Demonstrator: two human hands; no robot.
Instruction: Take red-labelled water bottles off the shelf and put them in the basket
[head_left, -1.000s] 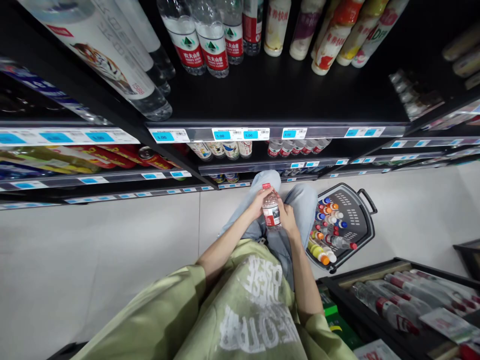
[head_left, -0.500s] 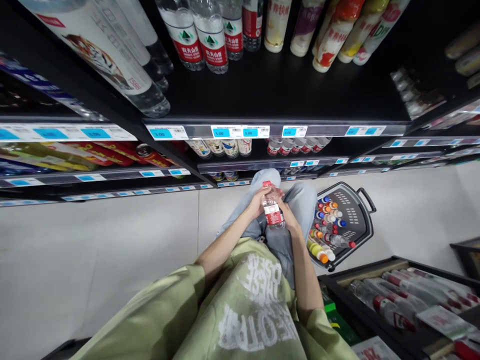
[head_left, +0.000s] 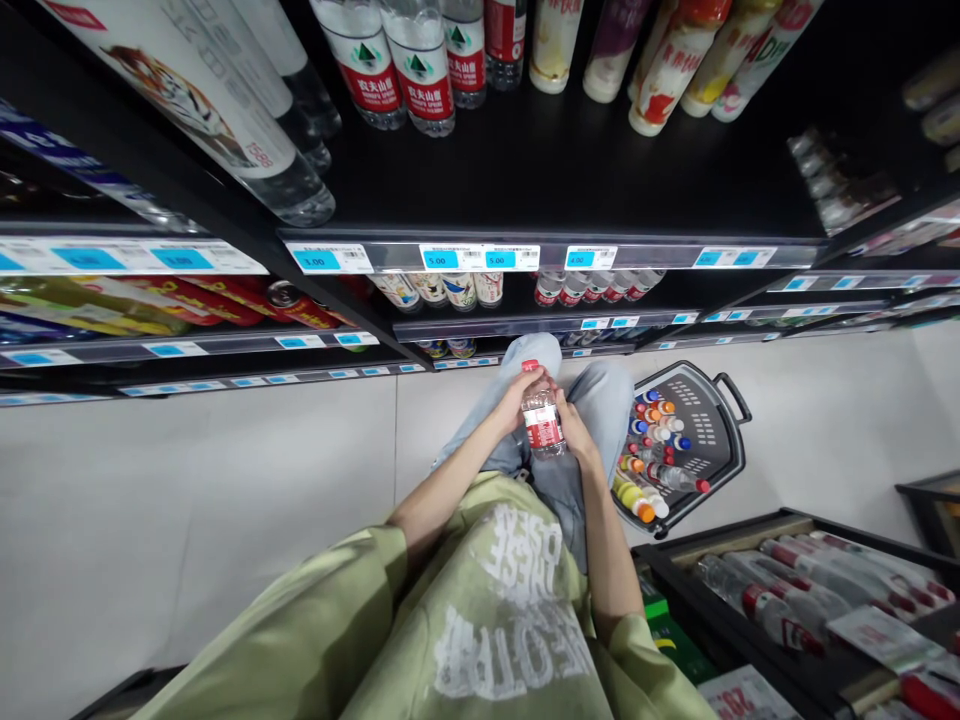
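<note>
- While both forearms stretch forward over the knees, the left hand (head_left: 516, 398) closes its grip on the neck of the water bottle (head_left: 541, 428).
- The right hand (head_left: 576, 432) clasps its labelled body, upright above the lap.

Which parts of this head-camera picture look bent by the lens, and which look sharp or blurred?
Head view: the wide lens fans the shelf edges and top bottles outward; the water bottle held by left hand and right hand is sharp; the far-right goods are smeared; light is even.
</note>
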